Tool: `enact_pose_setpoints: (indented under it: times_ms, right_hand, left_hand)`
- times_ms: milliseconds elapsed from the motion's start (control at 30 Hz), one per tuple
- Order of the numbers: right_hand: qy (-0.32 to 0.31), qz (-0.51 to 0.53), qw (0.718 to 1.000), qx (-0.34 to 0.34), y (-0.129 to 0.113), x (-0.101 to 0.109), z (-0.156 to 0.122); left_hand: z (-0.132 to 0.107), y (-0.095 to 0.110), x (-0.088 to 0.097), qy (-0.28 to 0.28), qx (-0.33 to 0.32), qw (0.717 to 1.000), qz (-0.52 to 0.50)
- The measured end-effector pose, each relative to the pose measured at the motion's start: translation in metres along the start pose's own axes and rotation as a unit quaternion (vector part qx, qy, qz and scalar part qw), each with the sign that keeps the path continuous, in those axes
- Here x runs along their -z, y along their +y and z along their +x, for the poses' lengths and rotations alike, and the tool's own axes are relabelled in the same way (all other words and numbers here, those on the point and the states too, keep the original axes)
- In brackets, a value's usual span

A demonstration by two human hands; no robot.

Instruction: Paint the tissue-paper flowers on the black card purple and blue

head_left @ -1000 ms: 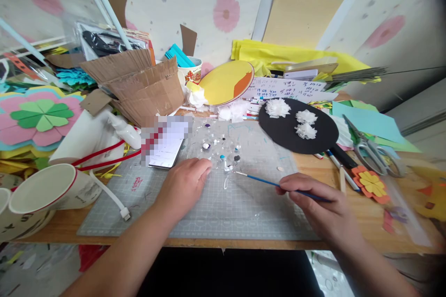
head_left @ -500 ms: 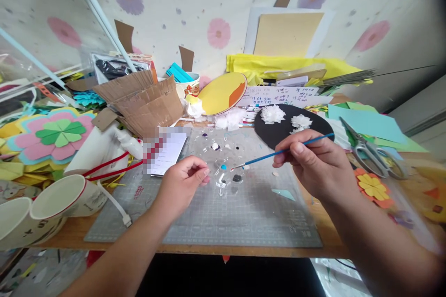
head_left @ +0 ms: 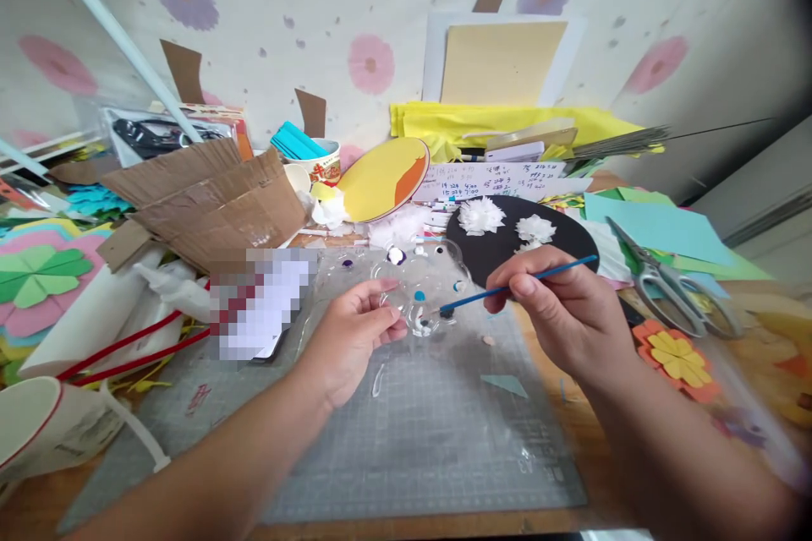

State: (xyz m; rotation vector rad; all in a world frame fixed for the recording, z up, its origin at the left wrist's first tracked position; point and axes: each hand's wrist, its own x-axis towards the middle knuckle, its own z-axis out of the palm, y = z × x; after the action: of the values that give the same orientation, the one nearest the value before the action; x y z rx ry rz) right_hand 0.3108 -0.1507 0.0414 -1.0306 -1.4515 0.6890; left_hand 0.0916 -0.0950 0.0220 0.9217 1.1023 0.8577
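My left hand [head_left: 359, 330] pinches the near-left rim of a clear plastic paint palette [head_left: 406, 304], which appears slightly lifted off the mat. Dabs of white, purple, turquoise and black paint sit in its wells. Between the fingers and thumb of my right hand [head_left: 551, 304] is a thin blue paintbrush [head_left: 517, 286]. Its tip points left and down over the palette's near-right wells, close to the black paint. Whether the bristles touch the paint I cannot tell. Beneath everything lies a grey cutting mat [head_left: 412, 439], with a small clear strip [head_left: 378, 380] on it.
Behind my right hand is a black oval board [head_left: 437, 224] with white paper puffs. Scissors [head_left: 672, 287] and an orange paper flower [head_left: 678, 355] lie to the right. Leftward are a blurred-out phone-like object [head_left: 266, 304], cardboard [head_left: 216, 211] and a paper cup [head_left: 57, 423]. A yellow oval board [head_left: 381, 177] leans behind.
My left hand has moved from beside the palette to grip its rim, and the palette has come up a little. The brush tip has shifted toward the black paint. The view has tilted and moved closer.
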Motion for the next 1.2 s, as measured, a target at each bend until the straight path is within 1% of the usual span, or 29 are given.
enact_pose_setpoints:
  times_ms: [67, 133, 267, 400, 467, 533, 633, 767, 900, 967, 1100, 1200]
  right_hand:
    - [0.004, -0.018, 1.0, 0.017, 0.004, 0.001, -0.002]
    - [0.002, -0.048, 0.998, 0.036, 0.008, 0.001, -0.005]
    - [-0.042, -0.114, 0.991, 0.053, 0.011, 0.001, -0.006]
    - [-0.077, -0.137, 0.984, 0.086, 0.007, -0.003, -0.003]
    - [-0.077, -0.158, 0.979, 0.106, 0.005, -0.006, -0.001]
    - [-0.067, -0.17, 0.978, 0.104, 0.002, -0.007, 0.0]
    - [-0.07, -0.168, 0.977, 0.108, -0.002, -0.007, 0.0]
    - [-0.067, -0.203, 0.969, 0.126, -0.008, -0.007, -0.001]
    - [-0.086, -0.233, 0.959, 0.136, -0.011, -0.008, -0.002]
    - [-0.079, -0.249, 0.955, 0.141, -0.012, -0.009, -0.003]
    - [-0.078, -0.262, 0.951, 0.143, -0.016, -0.012, -0.005]
    - [-0.077, -0.279, 0.949, 0.128, -0.019, -0.013, -0.006]
  left_hand:
    - [0.001, -0.001, 0.001, -0.026, 0.021, 0.999, -0.032]
    - [0.002, -0.002, 0.003, -0.04, 0.039, 0.996, -0.068]
    - [0.004, -0.003, 0.007, -0.03, 0.052, 0.993, -0.102]
    - [0.003, -0.002, 0.009, -0.023, 0.072, 0.99, -0.119]
    - [0.001, -0.001, 0.009, -0.02, 0.083, 0.989, -0.118]
    - [0.0, -0.001, 0.01, -0.02, 0.087, 0.99, -0.111]
    - [-0.002, -0.002, 0.011, -0.026, 0.084, 0.991, -0.102]
    - [-0.003, -0.004, 0.011, -0.03, 0.081, 0.993, -0.084]
    - [-0.002, -0.004, 0.009, -0.034, 0.078, 0.993, -0.076]
    - [-0.002, -0.004, 0.008, -0.034, 0.076, 0.994, -0.075]
    - [-0.003, -0.004, 0.008, -0.037, 0.072, 0.995, -0.064]
    - [-0.003, -0.005, 0.009, -0.048, 0.066, 0.995, -0.056]
